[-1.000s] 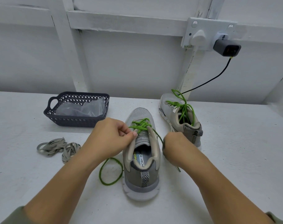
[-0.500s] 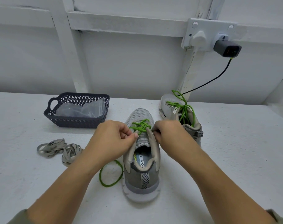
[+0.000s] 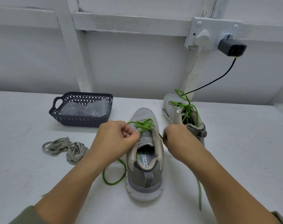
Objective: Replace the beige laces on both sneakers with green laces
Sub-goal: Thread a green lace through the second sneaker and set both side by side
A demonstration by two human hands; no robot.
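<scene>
1. You work at a white table (image 3: 234, 159). The near sneaker (image 3: 144, 181) stands between your forearms, heel toward you and toe toward the wall.
2. Your left hand (image 3: 115, 139) rests against the shoe's left side. Thumb and forefinger pinch the green lace (image 3: 143, 125) where it leaves the eyelets, and the other fingers are curled in.
3. Your right hand (image 3: 178, 136) is raised just right of the shoe's collar, its fingers closed in a fist round the other run of the same lace. A short dark stretch shows between fist and shoe.
4. The lace criss-crosses the forward part of the tongue. One loose end curls in a loop on the table left of the heel, passing under your left forearm. The other hangs blurred below your right forearm.
5. The far sneaker (image 3: 171, 105) stands behind and to the right, apart from the near one. A second green lace (image 3: 188, 109) is threaded through it, and its loose ends rise in loops above the opening.
6. The beige laces (image 3: 65, 147) lie in two bundles on the table left of your left forearm, well apart from both shoes.
7. Behind them, a dark basket (image 3: 82, 122) holds a clear plastic bag (image 3: 87, 109).
8. On the wall, a dark charger (image 3: 231, 49) sits in a white socket (image 3: 207, 25), and its cable (image 3: 218, 78) drops behind the far sneaker.
</scene>
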